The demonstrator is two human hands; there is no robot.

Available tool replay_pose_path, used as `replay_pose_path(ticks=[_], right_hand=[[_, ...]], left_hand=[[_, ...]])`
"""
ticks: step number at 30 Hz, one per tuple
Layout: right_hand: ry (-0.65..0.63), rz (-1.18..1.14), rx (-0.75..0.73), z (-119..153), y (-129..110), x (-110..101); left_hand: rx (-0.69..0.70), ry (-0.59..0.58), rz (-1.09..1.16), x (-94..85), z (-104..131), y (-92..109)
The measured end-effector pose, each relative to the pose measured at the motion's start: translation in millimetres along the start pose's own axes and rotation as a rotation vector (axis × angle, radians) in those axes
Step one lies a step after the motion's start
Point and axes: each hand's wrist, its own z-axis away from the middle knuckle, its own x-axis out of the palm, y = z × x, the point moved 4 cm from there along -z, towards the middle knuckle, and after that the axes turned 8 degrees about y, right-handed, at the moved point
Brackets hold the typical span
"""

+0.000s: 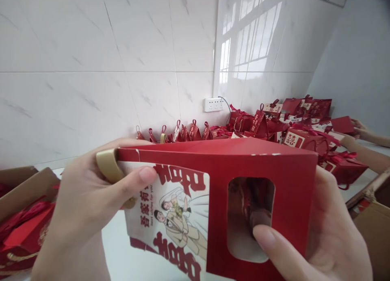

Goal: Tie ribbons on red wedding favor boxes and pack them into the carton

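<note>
A red gift box (217, 167) with a rounded cut-out window lies sideways between my two hands, close to the camera. Its cream label (179, 216) carries red characters and a drawn couple in wedding clothes. My left hand (100, 191) grips the end with the gold ribbon loop (108, 165), thumb pressed on the label. At the other end my right hand (329, 232) is wrapped around the box, its thumb tip at the window. Something dark shows through the window, too unclear to name. Parts of the fingers of both hands are hidden behind the box.
Many red gift boxes (307, 139) are piled at the right, with a row of small ones (193, 131) along the tiled wall. Another person's hand (361, 130) touches a box there. Cardboard cartons stand at left (30, 183) and right (371, 228). A power strip (213, 104) is on the wall.
</note>
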Motion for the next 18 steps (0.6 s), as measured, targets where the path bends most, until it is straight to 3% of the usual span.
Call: replay_pose_path(ticks=[8,18], right_hand=[[0.02,-0.016,0.059,-0.9,-6.5,4.7],[-0.045,-0.003,-0.055,0.9,-5.6,6.1]], left_hand=[[-0.135,0.025,-0.038,-3.0,-2.6,-7.1],[-0.039,0.016,0.063,-8.0,-10.4,-19.2]])
